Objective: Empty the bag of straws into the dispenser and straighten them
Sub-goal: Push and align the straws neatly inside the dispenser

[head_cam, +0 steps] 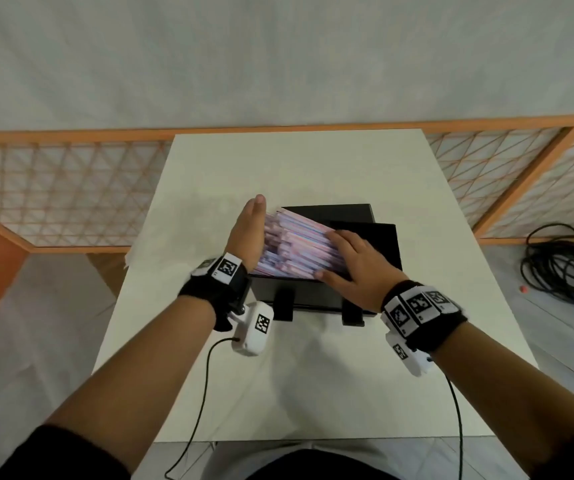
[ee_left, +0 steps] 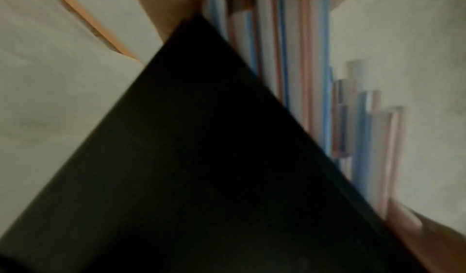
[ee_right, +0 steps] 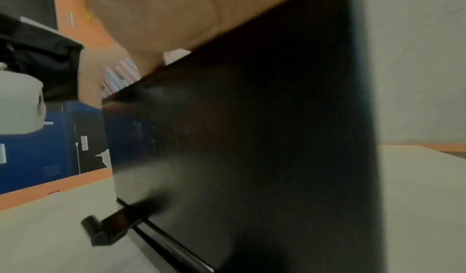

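Note:
A black box-shaped straw dispenser [head_cam: 365, 247] stands in the middle of the white table [head_cam: 313, 161]. A pile of pink, blue and white striped straws [head_cam: 296, 244] lies in its open top, their left ends uneven and sticking out past the left wall. My left hand [head_cam: 249, 226] stands flat and upright against those left ends. My right hand [head_cam: 351, 261] lies palm down with straight fingers on the right part of the pile. The left wrist view shows the straws [ee_left: 290, 58] rising above the black wall [ee_left: 201, 157]. No bag is in view.
Two black feet [head_cam: 283, 306] jut from the dispenser's front. Wrist camera cables hang over the table's near edge. An orange lattice fence [head_cam: 53, 188] runs behind the table. A coil of black cable [head_cam: 569, 268] lies on the floor at the right.

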The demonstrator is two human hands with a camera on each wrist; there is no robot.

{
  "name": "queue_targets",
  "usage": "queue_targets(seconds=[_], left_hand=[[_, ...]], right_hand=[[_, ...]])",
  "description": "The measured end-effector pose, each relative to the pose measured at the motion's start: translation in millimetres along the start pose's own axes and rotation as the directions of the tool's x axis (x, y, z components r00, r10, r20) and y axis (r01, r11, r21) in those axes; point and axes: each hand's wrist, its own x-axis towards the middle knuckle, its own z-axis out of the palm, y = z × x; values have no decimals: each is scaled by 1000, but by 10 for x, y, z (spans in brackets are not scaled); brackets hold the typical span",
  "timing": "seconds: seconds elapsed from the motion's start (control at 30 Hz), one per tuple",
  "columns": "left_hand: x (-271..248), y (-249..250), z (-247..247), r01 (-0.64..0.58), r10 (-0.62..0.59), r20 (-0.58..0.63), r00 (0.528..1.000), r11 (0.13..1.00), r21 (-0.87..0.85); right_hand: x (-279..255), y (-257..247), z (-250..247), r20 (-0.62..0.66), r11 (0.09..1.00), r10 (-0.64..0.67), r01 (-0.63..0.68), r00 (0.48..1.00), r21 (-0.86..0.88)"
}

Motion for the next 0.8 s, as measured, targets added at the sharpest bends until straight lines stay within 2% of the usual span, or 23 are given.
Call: queue_targets(seconds=[0.13,0.2,0.23,0.27,0.3,0.33,0.37,0.43,0.47,0.5,0.57,0.63,0.8], left_hand=[[-18,-2,-20,-2,2,-26,1000,1000,-9],[-56,51,-53,-112,122,-48,991,977,183],[-108,105,-75,-186,213,-50,976,929,320],[-184,190,-78,-289,326,-1,945,841,457],[-273,291,-63,-400,420,107,901,710,579],[-342,375,-30,-499,462,257,849,542,676],[-410,449,29,-578,451,412,792,336,744],[-461,483,196,-641,298,636,712,-95,762],[-457,472,280,-640,207,686,698,-252,726],[-423,446,347,-621,130,695,708,-355,699],[-297,397,427,-561,38,638,769,-438,702],[-209,405,458,-523,-6,581,814,-442,728],[-232,436,490,-503,-48,551,833,-481,719]], right_hand=[[16,-9,10,9,1000,23,-23,1000,19],[4,7,-31,-35,1000,24,-25,999,-12],[-11,11,-64,-80,1000,10,-12,997,-14],[-32,7,-111,-136,1000,-16,15,991,-9],[-59,6,-164,-186,999,-48,48,981,0],[-91,0,-218,-212,997,-78,82,974,8],[-129,-11,-274,-203,993,-108,113,973,18],[-202,-60,-356,-61,991,-131,133,989,34],[-233,-100,-377,46,993,-119,118,992,17],[-249,-129,-376,138,995,-101,104,985,-14],[-245,-185,-341,238,996,-52,67,970,-54],[-223,-221,-276,288,998,2,14,958,-55],[-155,-295,-218,424,980,170,-106,890,-169]])
